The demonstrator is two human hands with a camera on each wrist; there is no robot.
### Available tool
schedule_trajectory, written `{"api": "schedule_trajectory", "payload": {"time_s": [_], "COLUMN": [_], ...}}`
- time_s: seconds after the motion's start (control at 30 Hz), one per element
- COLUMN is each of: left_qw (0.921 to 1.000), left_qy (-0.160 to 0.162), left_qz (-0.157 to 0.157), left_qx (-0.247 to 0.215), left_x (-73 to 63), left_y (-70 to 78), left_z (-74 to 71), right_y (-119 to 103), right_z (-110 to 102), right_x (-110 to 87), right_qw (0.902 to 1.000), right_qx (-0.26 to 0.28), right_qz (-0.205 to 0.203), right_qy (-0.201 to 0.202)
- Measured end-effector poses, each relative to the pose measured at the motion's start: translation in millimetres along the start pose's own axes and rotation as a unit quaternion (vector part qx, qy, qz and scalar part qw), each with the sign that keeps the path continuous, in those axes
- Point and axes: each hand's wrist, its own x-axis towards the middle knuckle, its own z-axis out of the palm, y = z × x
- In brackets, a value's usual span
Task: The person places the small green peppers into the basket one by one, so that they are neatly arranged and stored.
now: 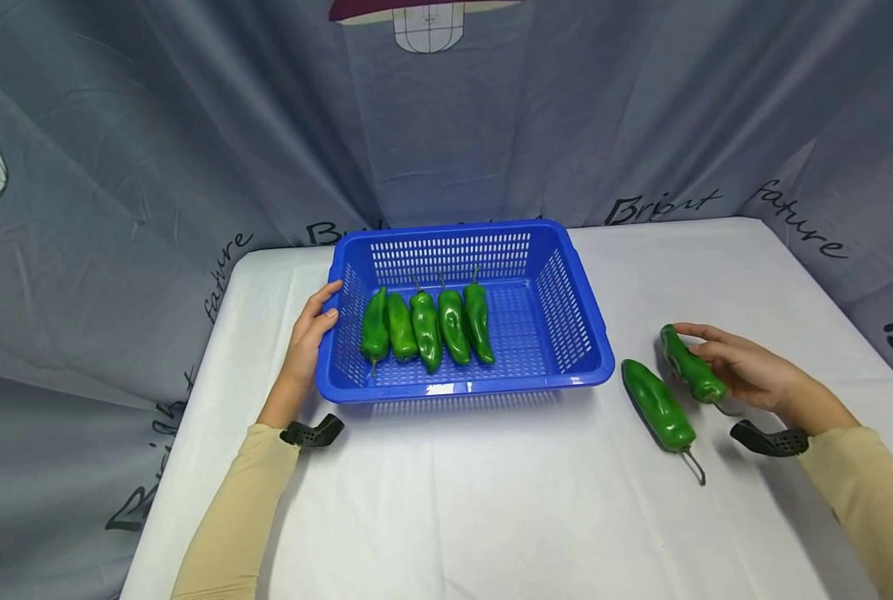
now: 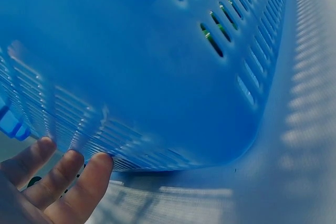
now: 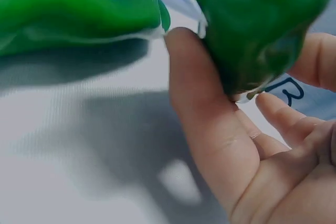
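Observation:
My right hand [image 1: 754, 371] pinches a long green pepper [image 1: 689, 367] between thumb and fingers at the right of the table. In the right wrist view this pepper [image 3: 257, 24] hides part of the fingers. Beside it, a second green pepper [image 1: 659, 408] lies on the white cloth with its stem towards me. A blue plastic basket [image 1: 461, 387] stands at the middle back, and several green peppers [image 1: 426, 329] lie side by side in its left half. My left hand [image 1: 306, 342] touches the basket's left side, its fingertips [image 2: 97, 169] against the slotted outer wall.
White cloth [image 1: 431, 500] covers the table. Grey printed curtains [image 1: 446, 142] hang behind it and along the sides. Black wrist mounts [image 1: 314, 431] sit on both forearms.

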Motion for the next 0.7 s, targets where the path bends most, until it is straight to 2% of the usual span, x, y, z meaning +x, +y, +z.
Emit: {"api": "schedule_trajectory", "payload": {"time_s": [0.07,0.27,0.37,0.47,0.6,0.7], "left_qw": [1.0000,1.0000,1.0000,0.9999,0.9997,0.9997], "left_qy": [0.000,-0.001,-0.001,0.000,0.000,-0.001], "left_qz": [-0.002,0.000,-0.001,0.000,0.002,0.002], "left_qx": [0.001,-0.003,-0.004,-0.014,-0.025,-0.022], "left_x": [0.0,0.4,0.9,0.9,0.8,0.6], "left_y": [0.9,1.3,0.6,0.0,-0.9,-1.3], "left_z": [0.1,0.7,1.0,1.3,1.2,0.8], "right_y": [0.1,-2.6,-5.7,-10.9,-21.0,-30.0], "right_z": [-1.7,1.2,3.4,5.6,9.0,11.6], "right_x": [1.0,5.1,7.0,8.7,10.5,12.3], "right_qw": [0.9998,0.9979,0.9966,0.9957,0.9913,0.9889], "right_qx": [0.019,0.052,0.074,0.091,0.108,0.111], "right_qz": [0.002,0.010,0.003,-0.015,-0.047,-0.060], "right_qy": [0.001,0.037,0.037,0.006,-0.059,-0.078]}}
